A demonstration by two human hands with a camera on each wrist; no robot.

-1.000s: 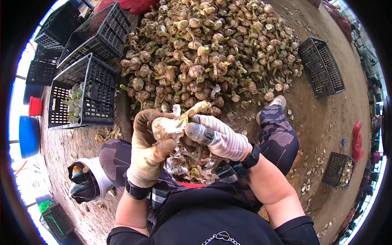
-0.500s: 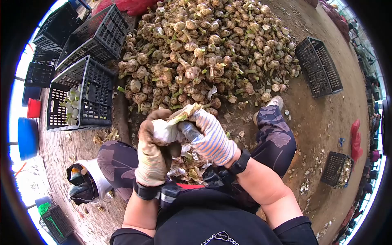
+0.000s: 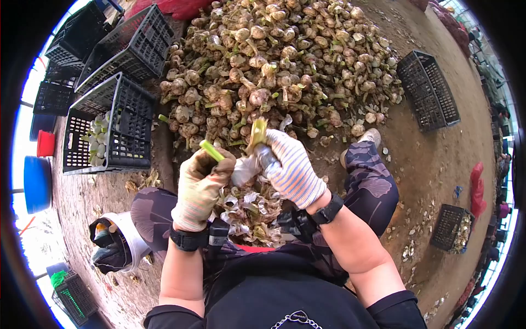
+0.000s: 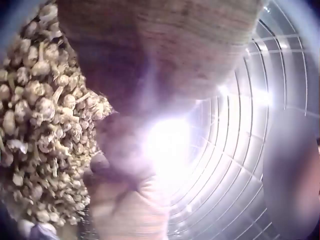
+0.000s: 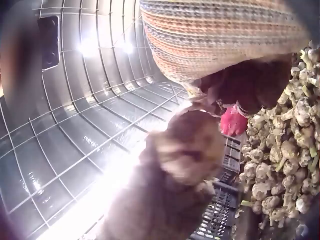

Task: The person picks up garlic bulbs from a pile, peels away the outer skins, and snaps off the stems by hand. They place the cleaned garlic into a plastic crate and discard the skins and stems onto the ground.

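Brown, gritty earth floor [image 3: 433, 159] carries it all, stretching wide to the right of the right hand [image 3: 293, 171] and turning paler left of the left hand [image 3: 200, 189]. Straight out beyond both hands, there it is: a broad mound of soil-stained, cream-coloured garlic bulbs with stubby stalks [image 3: 307, 60], heaped right on the ground! Off to the right hand's side, a black slatted plastic crate [image 3: 430, 90], then a smaller dark plastic crate [image 3: 448, 223], a crumpled red bag [image 3: 478, 189] just beside it, and white papery husk flakes [image 3: 409, 250] strewn nearer in. Across to the left hand's side, a black lattice-walled plastic crate [image 3: 131, 134], and closer, a round white plastic bucket [image 3: 131, 241].
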